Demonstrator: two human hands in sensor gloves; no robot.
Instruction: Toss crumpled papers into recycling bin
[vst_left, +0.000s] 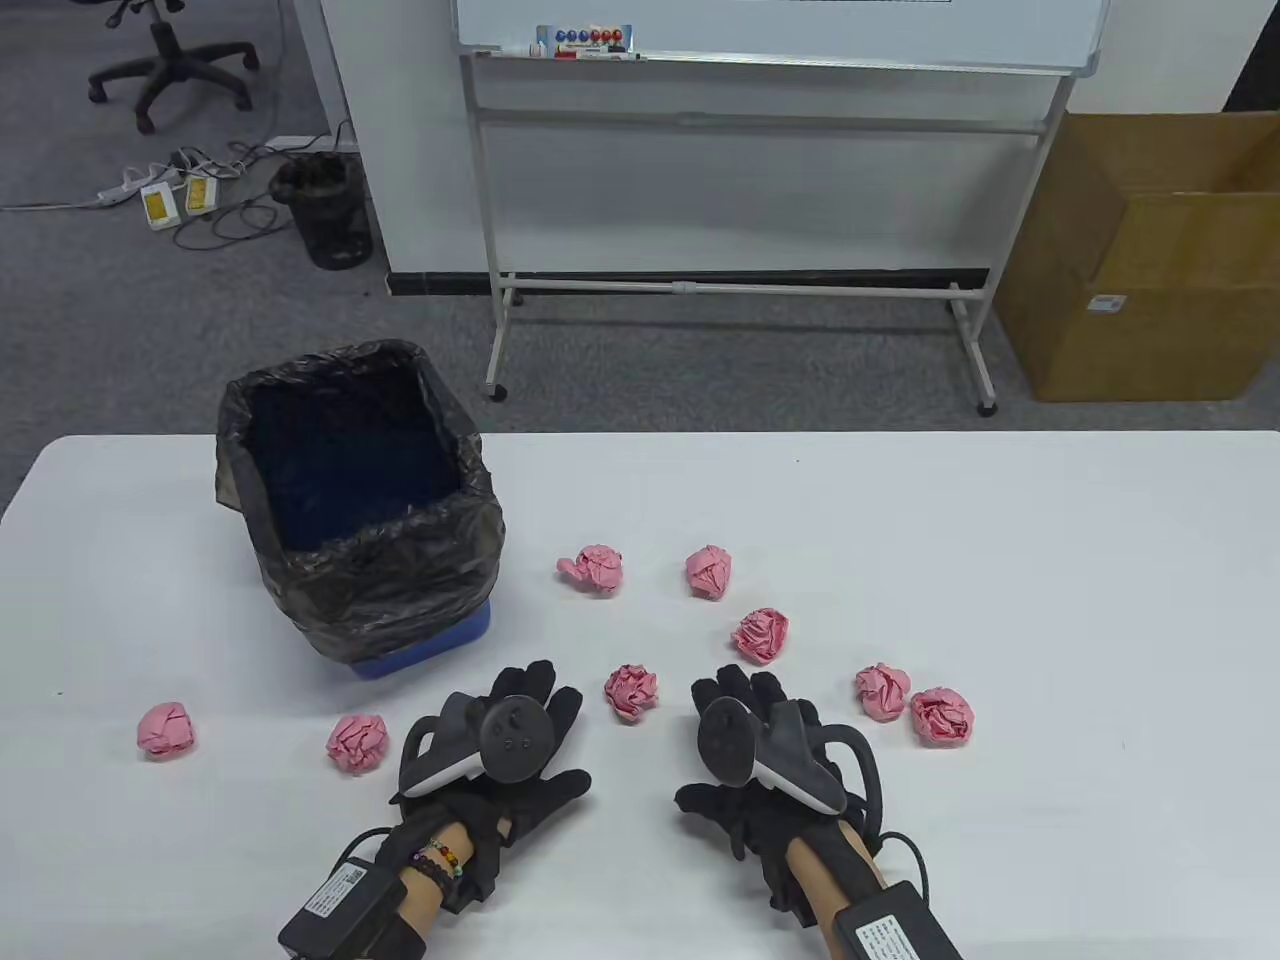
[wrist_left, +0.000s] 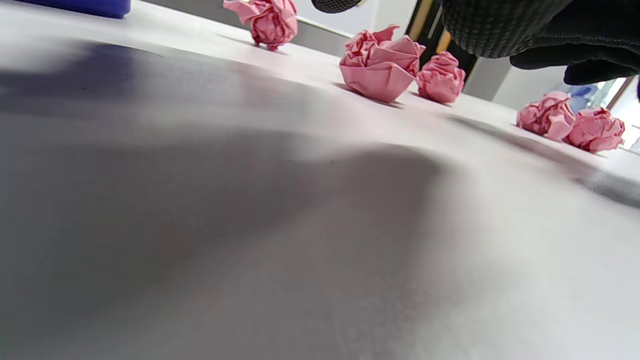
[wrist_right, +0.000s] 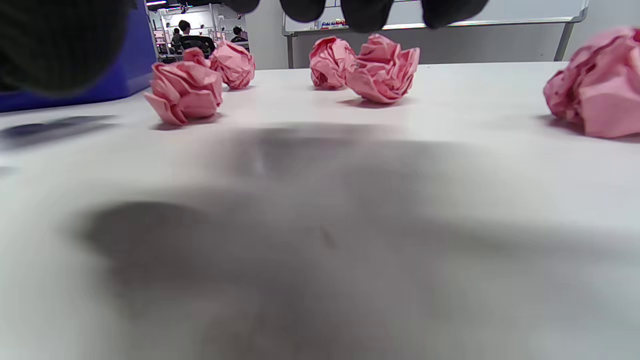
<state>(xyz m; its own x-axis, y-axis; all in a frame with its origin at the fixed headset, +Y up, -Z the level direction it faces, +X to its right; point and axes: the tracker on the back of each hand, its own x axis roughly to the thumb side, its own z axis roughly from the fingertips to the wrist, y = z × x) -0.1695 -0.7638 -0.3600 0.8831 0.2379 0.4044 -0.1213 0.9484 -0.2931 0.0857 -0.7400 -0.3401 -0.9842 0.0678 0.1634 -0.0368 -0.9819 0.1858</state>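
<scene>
Crumpled papers are lying scattered beside the recycling bin (vst_left: 360, 500); nearest ball (vst_left: 631, 692) is sitting between both hands, left hand (vst_left: 500, 745) and right hand (vst_left: 765, 745) both resting flat, gripping nothing

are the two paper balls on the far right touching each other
Cannot tell. In the table view the two paper balls sit edge to edge, with no clear gap or contact.

White tabletop (vst_left: 1050, 600): bag-lined blue bin (vst_left: 360, 500) at left; eight pink crumpled papers (vst_left: 760, 635) scattered; both gloved hands (vst_left: 500, 745) lie flat at near edge.
</scene>
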